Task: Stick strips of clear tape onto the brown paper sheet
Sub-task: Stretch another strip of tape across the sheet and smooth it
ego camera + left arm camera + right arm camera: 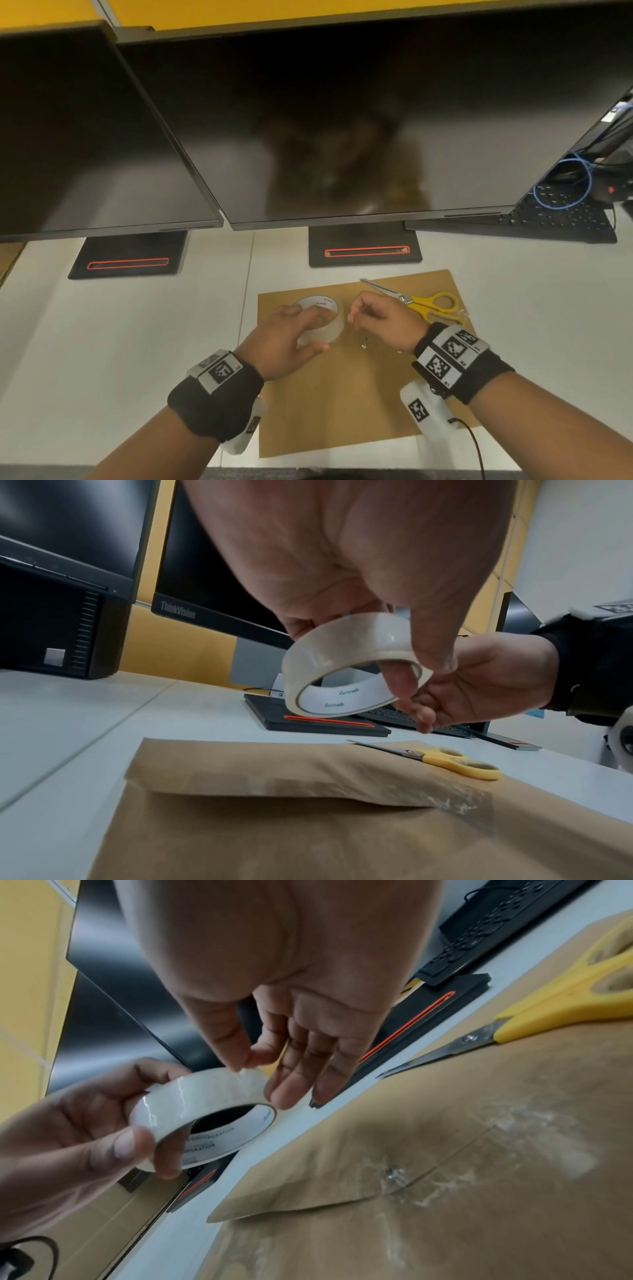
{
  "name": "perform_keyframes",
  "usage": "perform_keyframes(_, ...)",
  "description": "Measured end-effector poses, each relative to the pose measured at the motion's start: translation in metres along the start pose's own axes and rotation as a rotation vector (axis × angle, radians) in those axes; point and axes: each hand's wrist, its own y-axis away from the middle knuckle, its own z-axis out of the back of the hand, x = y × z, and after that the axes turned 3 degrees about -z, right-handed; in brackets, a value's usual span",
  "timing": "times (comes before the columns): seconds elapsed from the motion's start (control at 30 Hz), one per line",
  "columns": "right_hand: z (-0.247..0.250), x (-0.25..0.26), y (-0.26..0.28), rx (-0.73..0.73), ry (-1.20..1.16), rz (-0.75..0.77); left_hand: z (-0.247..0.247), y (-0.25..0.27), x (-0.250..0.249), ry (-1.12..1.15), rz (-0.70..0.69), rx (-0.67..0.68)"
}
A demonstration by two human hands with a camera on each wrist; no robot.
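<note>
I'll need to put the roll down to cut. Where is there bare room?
Bare white desk lies left of the brown paper sheet, in front of the monitor base. The sheet's near part is also open. Its far right is crowded by the scissors and stuck tape.

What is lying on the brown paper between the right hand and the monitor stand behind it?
In the head view, yellow-handled scissors lie on the brown paper between the right hand and the monitor stand.
</note>
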Motion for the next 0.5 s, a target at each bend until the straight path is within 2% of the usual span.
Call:
perform_keyframes(0.27, -0.007, -0.012, 0.003, 0.074, 0.055, -0.137, 0.011, -0.012, -0.011, -0.104, -0.039, 0.071)
perform_keyframes(0.5, -0.012, -0.015, 0.007, 0.072, 0.159, -0.195, 0.013, -0.027, -0.017, -0.264, 0.084, 0.166)
